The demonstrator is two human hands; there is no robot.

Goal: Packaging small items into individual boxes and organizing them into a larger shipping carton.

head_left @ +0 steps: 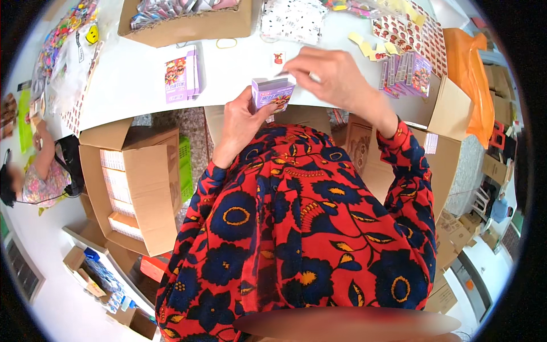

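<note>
Left hand (242, 117) gripping small purple printed cardboard box (272, 94) above white table (137, 80) edge; right hand (333, 74) pinching thin flat piece over box's open top; brown corrugated carton (149, 191) of stacked white packs at left

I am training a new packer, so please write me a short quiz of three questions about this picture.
1. True or false: the left hand holds the small purple box at the edge of the white table.
2. Which hand has its fingers over the open top of that box? A) left hand B) right hand C) neither
3. Fill in: the stack of purple boxes lies to the person's ____ of the held box.

Key
1. True.
2. B: the right hand is above the top and pinches something thin; what it is cannot be told.
3. Right; a single purple box lies on the left side.
</note>
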